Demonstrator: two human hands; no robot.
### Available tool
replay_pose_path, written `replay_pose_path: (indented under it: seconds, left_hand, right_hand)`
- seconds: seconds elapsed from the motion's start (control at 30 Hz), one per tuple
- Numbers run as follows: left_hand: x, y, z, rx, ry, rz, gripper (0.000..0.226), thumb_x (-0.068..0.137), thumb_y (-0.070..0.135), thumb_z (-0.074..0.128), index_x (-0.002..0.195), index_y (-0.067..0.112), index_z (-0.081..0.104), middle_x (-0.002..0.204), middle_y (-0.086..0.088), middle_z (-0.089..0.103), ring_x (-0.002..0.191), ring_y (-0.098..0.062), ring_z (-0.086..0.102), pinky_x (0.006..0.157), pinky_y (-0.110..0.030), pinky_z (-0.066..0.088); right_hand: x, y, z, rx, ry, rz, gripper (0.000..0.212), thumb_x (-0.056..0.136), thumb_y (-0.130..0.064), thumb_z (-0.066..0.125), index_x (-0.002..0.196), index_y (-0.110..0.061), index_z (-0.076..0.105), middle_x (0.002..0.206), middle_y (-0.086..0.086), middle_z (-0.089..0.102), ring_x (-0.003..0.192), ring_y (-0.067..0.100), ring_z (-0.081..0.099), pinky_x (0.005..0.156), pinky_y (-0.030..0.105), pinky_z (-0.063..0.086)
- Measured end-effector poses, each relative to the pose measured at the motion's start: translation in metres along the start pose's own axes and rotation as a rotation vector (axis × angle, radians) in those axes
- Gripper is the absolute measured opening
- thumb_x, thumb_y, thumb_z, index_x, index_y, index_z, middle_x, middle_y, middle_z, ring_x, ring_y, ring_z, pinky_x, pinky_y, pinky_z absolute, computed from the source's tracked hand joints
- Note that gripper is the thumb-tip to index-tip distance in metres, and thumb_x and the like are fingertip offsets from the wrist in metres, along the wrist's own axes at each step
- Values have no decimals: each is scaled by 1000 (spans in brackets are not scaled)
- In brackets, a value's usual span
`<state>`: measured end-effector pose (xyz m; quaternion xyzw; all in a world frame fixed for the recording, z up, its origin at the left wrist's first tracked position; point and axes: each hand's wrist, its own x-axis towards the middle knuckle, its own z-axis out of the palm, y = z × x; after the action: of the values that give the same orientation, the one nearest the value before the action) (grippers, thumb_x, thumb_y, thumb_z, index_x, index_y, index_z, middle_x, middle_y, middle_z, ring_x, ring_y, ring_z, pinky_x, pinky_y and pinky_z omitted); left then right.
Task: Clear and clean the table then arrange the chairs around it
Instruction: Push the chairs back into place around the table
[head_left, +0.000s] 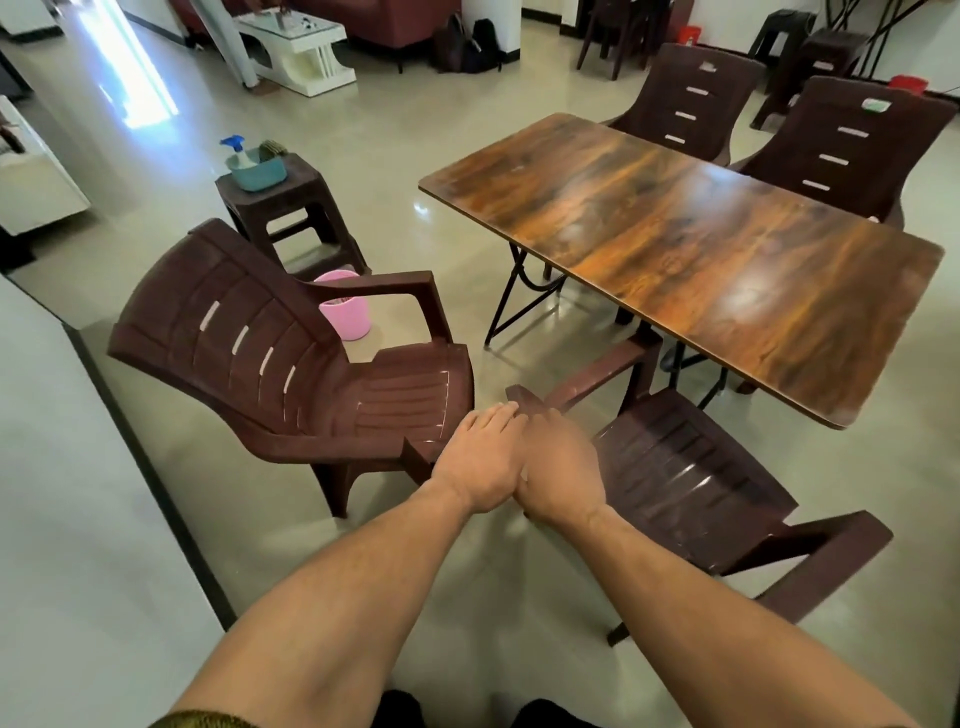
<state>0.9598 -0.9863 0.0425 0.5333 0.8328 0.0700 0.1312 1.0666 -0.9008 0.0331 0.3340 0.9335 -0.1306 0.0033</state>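
The wood-grain table (675, 228) stands bare on black folding legs. Two brown plastic chairs (691, 98) (841, 150) are tucked in on its far side. A third brown chair (270, 358) stands apart on the left, turned towards me. The near chair (685, 467) faces the table's near edge. My hands touch side by side at its rear left corner, where the armrest meets the back. My left hand (480, 462) lies there with fingers nearly straight. The fingers of my right hand (561, 467) curl over the chair's edge; my hands hide the contact.
A brown stool (291, 208) behind the left chair carries a teal caddy (260, 169) with a blue spray bottle. On the floor by it sits a pink bucket (345, 312). More stools, a sofa and a white coffee table line the back. A pale counter edge runs along the left.
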Motion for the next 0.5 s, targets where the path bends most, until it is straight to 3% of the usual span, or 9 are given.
replay_pose_path:
  seconds: [0.27,0.5]
  left_hand:
    - [0,-139,-31,31,15,-27,58,107,41,32,159,16,26,169,-3,17,156,-20,11,127,-44,11]
    - [-28,-311,-75,78,-47,-80,60,107,43,31,160,16,26,169,-4,16,156,-21,10,127,-44,9]
  right_hand:
    - [64,-108,23,-140,-18,-18,80,95,-60,28,157,-12,16,166,15,7,153,30,2,122,58,5]
    - [122,-261,53,-89,-95,2,83,94,-62,35,158,-14,13,166,12,2,153,28,0,122,56,4]
